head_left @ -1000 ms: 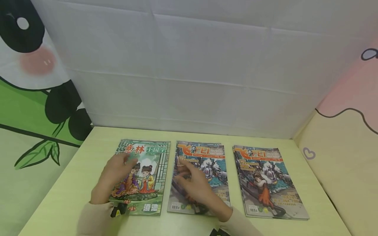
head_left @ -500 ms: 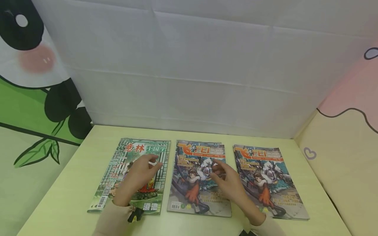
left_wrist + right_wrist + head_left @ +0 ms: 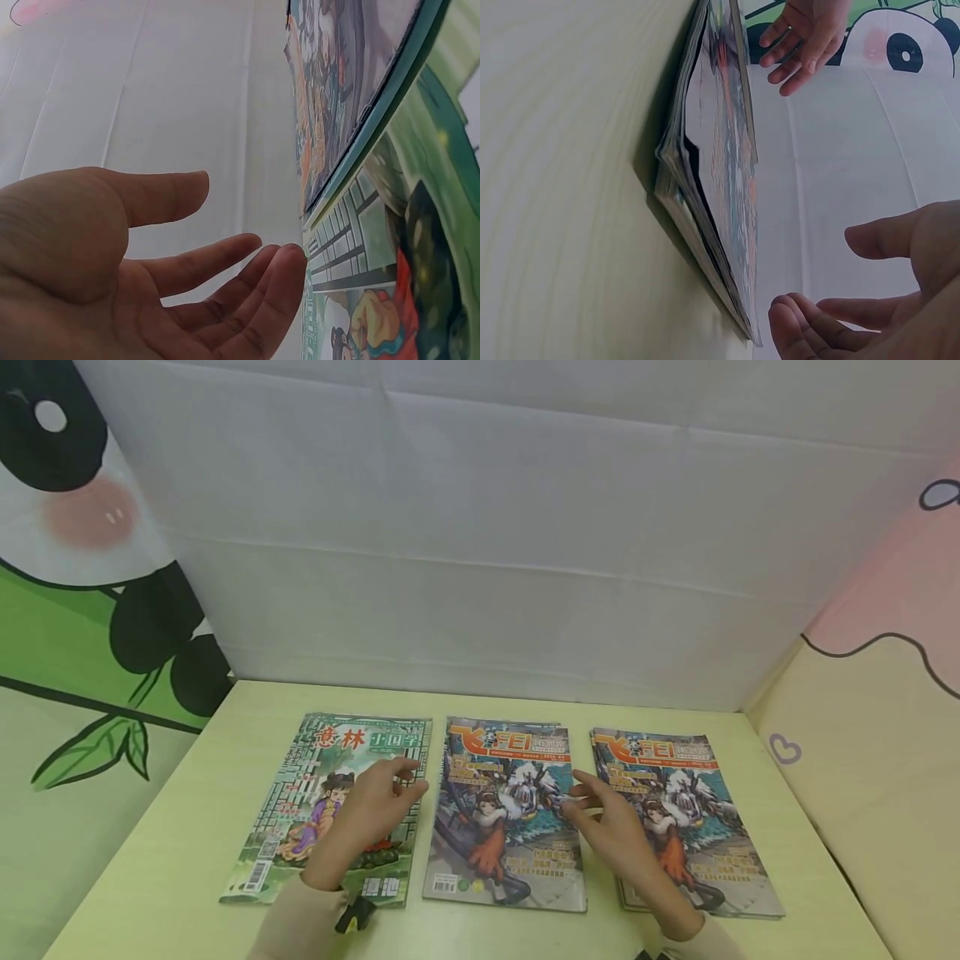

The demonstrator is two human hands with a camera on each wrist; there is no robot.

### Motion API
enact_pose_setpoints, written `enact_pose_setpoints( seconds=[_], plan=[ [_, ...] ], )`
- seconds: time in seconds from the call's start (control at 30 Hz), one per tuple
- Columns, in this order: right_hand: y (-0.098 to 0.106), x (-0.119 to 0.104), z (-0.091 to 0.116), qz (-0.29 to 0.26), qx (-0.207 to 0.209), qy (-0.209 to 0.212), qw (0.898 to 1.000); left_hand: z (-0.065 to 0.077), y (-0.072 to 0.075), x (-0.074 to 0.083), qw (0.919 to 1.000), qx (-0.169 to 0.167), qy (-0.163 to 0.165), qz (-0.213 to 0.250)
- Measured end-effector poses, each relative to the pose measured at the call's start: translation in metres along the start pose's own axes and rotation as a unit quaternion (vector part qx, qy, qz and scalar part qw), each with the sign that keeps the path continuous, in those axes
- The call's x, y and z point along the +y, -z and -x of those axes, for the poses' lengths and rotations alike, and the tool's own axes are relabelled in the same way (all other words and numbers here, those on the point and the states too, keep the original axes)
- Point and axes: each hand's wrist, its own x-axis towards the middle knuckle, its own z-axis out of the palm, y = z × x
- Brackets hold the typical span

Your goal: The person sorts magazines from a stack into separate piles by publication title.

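My left hand (image 3: 378, 802) hovers over the green-covered magazines (image 3: 375, 739) on the left, fingers relaxed and thumb apart, holding nothing. In the left wrist view, this hand (image 3: 165, 277) has daylight between thumb and fingers. My right hand (image 3: 611, 827) is at the right edge of the middle magazine pile (image 3: 502, 877), whose top cover has an orange title and a figure in red. Loosely bent, its fingers grip nothing. It also partly covers the similar right-hand pile (image 3: 727, 868). From the right wrist, a magazine pile (image 3: 724, 142) shows its stacked page edges beside my right hand (image 3: 922, 300).
The piles lie side by side on a pale yellow table (image 3: 172, 860). Under the top green magazine, another (image 3: 262, 868) sticks out to the left with a barcode. A white cloth wall (image 3: 495, 543) rises behind the table, with cartoon-printed panels left (image 3: 150, 777) and right (image 3: 885, 760).
Both hands have moved to the right, the left from the green pile's left side toward its right edge, the right from the middle pile toward the right one. The magazines have stayed in place.
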Motion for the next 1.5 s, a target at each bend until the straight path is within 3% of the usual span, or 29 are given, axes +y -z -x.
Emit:
enact_pose_setpoints(
  seconds=[0.27, 0.47, 0.73, 0.97, 1.03, 1.2, 1.4, 1.5],
  plan=[
    [0.001, 0.007, -0.005, 0.003, -0.010, -0.009, 1.000, -0.002, -0.012, -0.002, 0.9997, -0.005, -0.012, 0.021],
    [0.001, 0.013, -0.009, 0.011, -0.029, -0.040, 0.999, -0.003, -0.024, 0.000, 0.9995, -0.019, -0.005, 0.025],
    [0.000, 0.017, -0.012, 0.010, -0.035, -0.049, 0.998, -0.003, -0.033, -0.001, 0.9989, -0.043, 0.004, 0.018],
    [-0.002, 0.019, -0.012, 0.008, -0.031, -0.053, 0.998, -0.006, -0.041, -0.017, 0.9978, -0.054, -0.038, 0.003],
    [-0.002, 0.019, -0.013, 0.004, -0.029, -0.050, 0.998, -0.004, -0.041, -0.015, 0.9979, -0.052, -0.037, 0.003],
    [-0.002, 0.018, -0.013, -0.021, -0.010, -0.057, 0.998, 0.002, -0.038, 0.003, 0.9982, -0.052, 0.004, 0.028],
    [-0.005, 0.021, -0.014, -0.047, 0.005, -0.072, 0.996, -0.004, -0.049, -0.017, 0.9990, -0.033, -0.024, 0.021],
    [-0.006, 0.021, -0.014, -0.057, 0.007, -0.066, 0.996, -0.005, -0.051, -0.021, 0.9992, -0.030, -0.017, 0.021]
  ],
)
